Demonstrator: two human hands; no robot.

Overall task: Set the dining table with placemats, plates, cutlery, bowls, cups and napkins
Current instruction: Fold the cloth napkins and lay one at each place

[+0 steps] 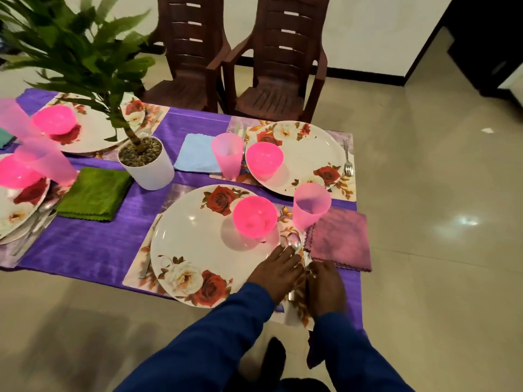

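The near place setting has a rose-patterned plate (198, 244) on a floral placemat (135, 267), with a pink bowl (254, 216) on the plate. A pink cup (311, 205) and a mauve napkin (339, 239) lie to its right. A metal spoon (294, 244) lies between plate and napkin. My left hand (274, 270) rests flat with straight fingers at the plate's right edge, its fingertips touching the spoon. My right hand (325, 287) lies beside it over the spoon's handle; its fingers are hidden. A knife (145, 264) lies left of the plate.
A second setting (305, 154) with bowl, cup (227, 155), fork (348, 159) and blue napkin (195, 154) lies behind. A potted plant (144, 162), a green napkin (93, 193) and more settings stand left. Two brown chairs (271, 60) stand beyond the purple tablecloth (93, 250).
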